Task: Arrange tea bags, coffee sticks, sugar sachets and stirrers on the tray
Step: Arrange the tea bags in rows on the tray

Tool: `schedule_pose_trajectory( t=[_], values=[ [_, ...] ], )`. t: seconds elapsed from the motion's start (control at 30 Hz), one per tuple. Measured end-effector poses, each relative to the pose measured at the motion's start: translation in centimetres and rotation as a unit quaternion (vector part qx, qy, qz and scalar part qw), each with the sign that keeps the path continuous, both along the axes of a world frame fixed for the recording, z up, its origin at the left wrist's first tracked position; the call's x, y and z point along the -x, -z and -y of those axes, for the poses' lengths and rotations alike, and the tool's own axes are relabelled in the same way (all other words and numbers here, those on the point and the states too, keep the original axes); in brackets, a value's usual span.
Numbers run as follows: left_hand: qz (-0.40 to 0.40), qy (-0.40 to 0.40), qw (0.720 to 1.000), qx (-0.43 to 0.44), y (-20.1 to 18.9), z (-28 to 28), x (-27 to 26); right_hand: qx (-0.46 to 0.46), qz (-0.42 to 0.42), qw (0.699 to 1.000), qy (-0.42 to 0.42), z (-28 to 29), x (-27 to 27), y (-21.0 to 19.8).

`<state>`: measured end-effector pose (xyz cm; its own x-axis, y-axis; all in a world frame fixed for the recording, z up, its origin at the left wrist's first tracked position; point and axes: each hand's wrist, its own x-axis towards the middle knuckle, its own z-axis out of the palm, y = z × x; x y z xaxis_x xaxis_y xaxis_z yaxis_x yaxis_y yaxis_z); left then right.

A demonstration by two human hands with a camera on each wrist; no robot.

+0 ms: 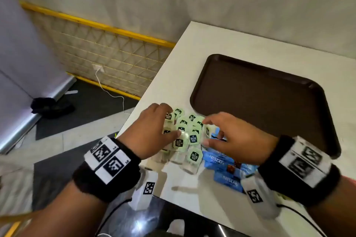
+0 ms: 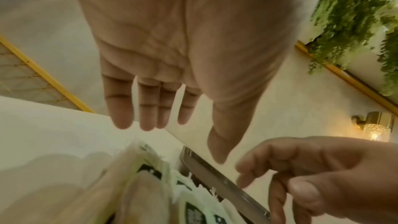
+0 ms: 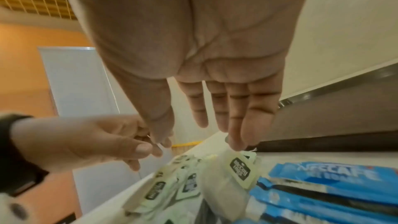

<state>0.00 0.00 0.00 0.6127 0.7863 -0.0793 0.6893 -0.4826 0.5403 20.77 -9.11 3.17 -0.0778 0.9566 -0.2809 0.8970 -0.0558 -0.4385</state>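
Nearest to us, our two wrists wore black bands with printed code tags, and blue Nescafé coffee sticks (image 1: 221, 161) lay in a loose heap on the white table (image 1: 192, 188) under our right forearm. Just beyond, our left hand (image 1: 152, 131) hovered over the pile of pale green tea bags (image 1: 189, 136), its fingers straight and slightly parted, holding nothing, the thumb lying across the top of the pile. Our right hand (image 1: 231, 136) came in from the other side with fingers extended and loosely spread; its fingertips (image 3: 237, 142) touched a tea bag at the edge of the heap, though we could not tell whether they gripped it. Farther off, the brown tray (image 1: 260, 98) sat bare on the table, just beside the tea bags.
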Motion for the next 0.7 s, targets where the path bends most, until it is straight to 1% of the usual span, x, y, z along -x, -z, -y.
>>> schedule_pose_trajectory(
  t=[0.07,0.13,0.23,0.33,0.4,0.5,0.6,0.7],
  values=[
    [-0.033,-0.007,0.999,0.009,0.3,-0.6,-0.2,0.015,0.040,0.999,0.012,-2.0,0.5,0.7],
    [-0.063,0.005,0.998,0.019,0.6,-0.7,-0.3,0.042,0.085,0.995,0.010,-3.4,1.1,1.5],
    [-0.068,0.015,0.997,0.013,0.9,-0.4,-0.5,0.085,0.127,0.988,0.018,-4.5,1.6,2.7],
    [-0.057,0.018,0.998,0.004,0.8,-0.2,-0.6,0.092,0.157,0.983,0.018,-4.8,1.9,3.2],
    [-0.043,0.021,0.999,0.003,0.9,-0.1,-0.8,0.087,0.147,0.985,0.023,-4.9,1.9,3.5],
    [-0.021,0.020,1.000,-0.002,1.3,0.1,-0.8,0.078,0.111,0.990,0.031,-4.7,1.8,3.6],
    [0.012,0.022,1.000,-0.006,1.9,0.2,-0.9,0.042,0.060,0.996,0.041,-4.1,1.3,3.7],
    [0.064,0.015,0.998,-0.021,2.2,0.2,-1.5,0.003,0.010,0.998,0.060,-3.6,0.3,3.4]
  ],
)
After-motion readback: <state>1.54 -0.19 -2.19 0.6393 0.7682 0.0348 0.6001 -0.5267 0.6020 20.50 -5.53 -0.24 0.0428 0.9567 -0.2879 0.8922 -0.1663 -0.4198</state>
